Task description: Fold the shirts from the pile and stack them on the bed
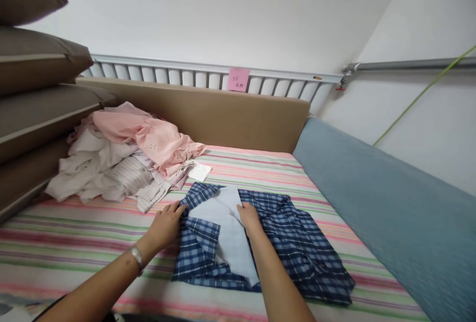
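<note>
Nearest my view, a silvery bracelet [137,259] circled the left wrist. My left hand [166,224] met the left edge of the plaid garment [299,235]; in this wide view I couldn't tell whether those fingers pinched or merely pressed. My right hand [248,216] had thumb and fingers closed on the edge of a smooth, pale panel [228,237] amid the blue checks.

The garment lay on the striped sheet [85,262], between and right of my hands. By my reading it was part-arranged: one flap was turned over, while the right side was creased and not yet flattened. Farther off, the soft, crumpled pile [122,163] of pink and white cloth lay unfolded, before a flat tan board [223,119] and the ribbed radiator [182,78].
</note>
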Demonstrator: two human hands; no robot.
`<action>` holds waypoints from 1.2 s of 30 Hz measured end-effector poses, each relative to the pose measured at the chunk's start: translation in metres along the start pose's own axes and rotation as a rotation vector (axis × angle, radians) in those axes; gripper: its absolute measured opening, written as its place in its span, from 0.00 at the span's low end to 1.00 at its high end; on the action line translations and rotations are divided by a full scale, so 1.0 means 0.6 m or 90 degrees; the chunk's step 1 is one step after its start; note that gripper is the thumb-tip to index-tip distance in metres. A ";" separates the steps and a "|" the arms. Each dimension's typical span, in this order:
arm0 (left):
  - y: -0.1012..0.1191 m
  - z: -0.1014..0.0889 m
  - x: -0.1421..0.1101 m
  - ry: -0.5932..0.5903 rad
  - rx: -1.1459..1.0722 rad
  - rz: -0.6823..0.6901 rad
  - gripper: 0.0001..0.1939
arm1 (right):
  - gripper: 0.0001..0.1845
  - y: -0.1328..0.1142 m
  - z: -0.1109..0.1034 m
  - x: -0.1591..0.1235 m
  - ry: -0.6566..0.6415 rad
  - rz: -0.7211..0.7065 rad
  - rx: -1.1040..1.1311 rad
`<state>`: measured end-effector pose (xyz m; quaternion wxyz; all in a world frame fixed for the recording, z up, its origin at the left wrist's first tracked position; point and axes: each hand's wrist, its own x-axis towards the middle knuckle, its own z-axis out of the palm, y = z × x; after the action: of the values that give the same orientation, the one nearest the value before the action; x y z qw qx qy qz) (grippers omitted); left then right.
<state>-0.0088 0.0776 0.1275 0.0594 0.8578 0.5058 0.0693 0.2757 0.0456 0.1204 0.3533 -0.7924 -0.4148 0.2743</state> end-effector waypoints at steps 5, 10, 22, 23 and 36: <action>-0.017 0.007 0.025 -0.036 -0.001 -0.002 0.17 | 0.25 -0.001 -0.041 -0.050 0.008 0.010 -0.081; -0.024 -0.020 0.044 -0.025 0.010 -0.046 0.16 | 0.33 0.014 -0.066 -0.162 -0.068 0.034 -0.202; 0.005 -0.019 0.031 -0.089 0.014 -0.021 0.27 | 0.47 0.067 -0.013 -0.201 -0.233 0.092 0.404; 0.007 -0.016 0.030 -0.087 0.018 -0.025 0.27 | 0.48 0.075 -0.020 -0.205 -0.267 0.131 0.376; 0.035 -0.103 0.061 -0.039 -0.002 -0.005 0.13 | 0.20 -0.022 -0.044 -0.158 -0.160 -0.278 -0.106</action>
<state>0.0157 0.1017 0.1942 0.0766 0.8576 0.5068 0.0436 0.2410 -0.0382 0.1599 0.2836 -0.6700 -0.6377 0.2531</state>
